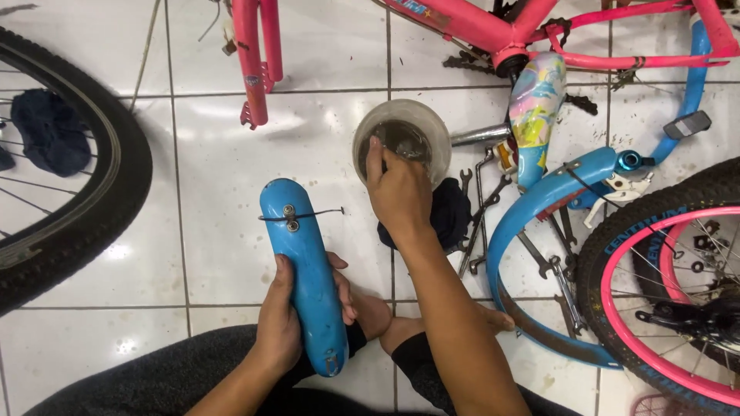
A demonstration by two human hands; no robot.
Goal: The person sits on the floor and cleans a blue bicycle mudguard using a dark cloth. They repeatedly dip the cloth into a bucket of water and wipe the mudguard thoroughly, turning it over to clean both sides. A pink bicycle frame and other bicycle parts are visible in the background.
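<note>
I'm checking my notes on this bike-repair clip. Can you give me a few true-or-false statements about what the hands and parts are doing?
1. The left hand grips a short blue metal mudguard. True.
2. The right hand rests on the pink bicycle frame. False: its fingers dip into a round clear plastic bowl of dark liquid.
3. Metal spanners lie on the white tiled floor. True.
4. The long curved blue mudguard is held up. False: it lies on the floor.

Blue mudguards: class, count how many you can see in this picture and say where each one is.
2. A short blue mudguard is held in the left hand. A long curved blue mudguard lies on the tiled floor at right, beside the pink-rimmed wheel. Others may be hidden.
</note>
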